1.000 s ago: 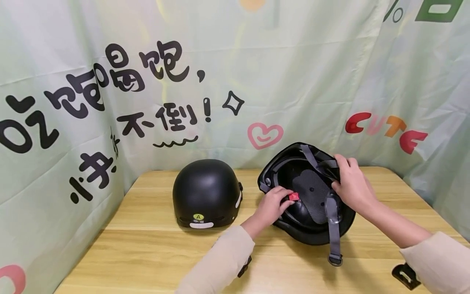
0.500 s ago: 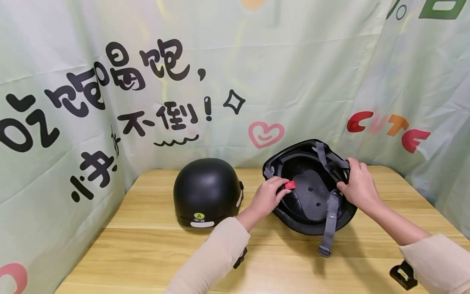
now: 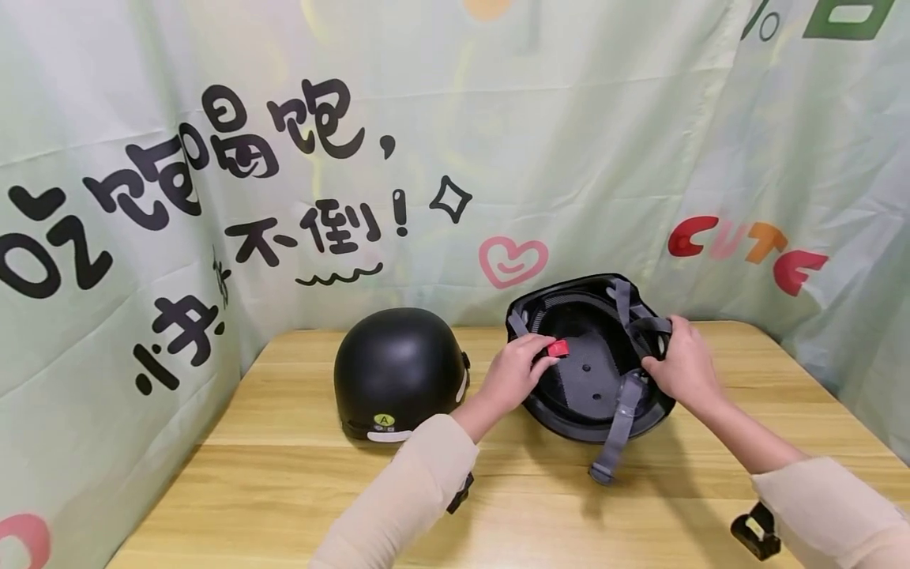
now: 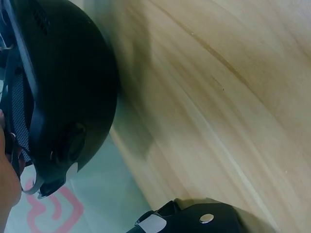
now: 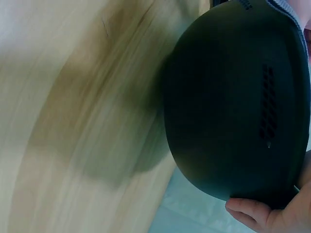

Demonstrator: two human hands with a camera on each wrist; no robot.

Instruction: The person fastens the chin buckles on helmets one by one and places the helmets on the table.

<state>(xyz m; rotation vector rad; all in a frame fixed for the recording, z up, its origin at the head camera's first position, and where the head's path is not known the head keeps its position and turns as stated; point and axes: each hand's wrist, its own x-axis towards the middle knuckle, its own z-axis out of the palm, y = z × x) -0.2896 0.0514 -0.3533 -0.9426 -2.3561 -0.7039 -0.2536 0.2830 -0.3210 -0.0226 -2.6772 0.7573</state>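
Observation:
A black helmet [image 3: 586, 391] is held tipped at the right of the table, its padded inside facing the head camera. My left hand [image 3: 508, 375] pinches a small red buckle piece [image 3: 558, 348] at the helmet's left side. With fingers over the rim and thumb inside, my right hand [image 3: 682, 363] grips the opposite side, beside grey straps. One grey strap [image 3: 620, 423] with an end loop hangs down over the front rim. The smooth outer shell [image 5: 228, 107] fills much of the right wrist view, right-hand fingers [image 5: 250, 208] against its edge.
A second black helmet [image 3: 401, 371] with a yellow "A" sticker stands dome-up on the wooden table [image 3: 284, 474], left of my left hand. A printed cloth [image 3: 426, 118] hangs behind the table. Small black fixtures [image 3: 757, 531] show by both sleeves.
The held helmet has rotated, its inside now facing more toward the front. Its hanging strap has swung left and up. My left hand has moved slightly up and left with the red piece.

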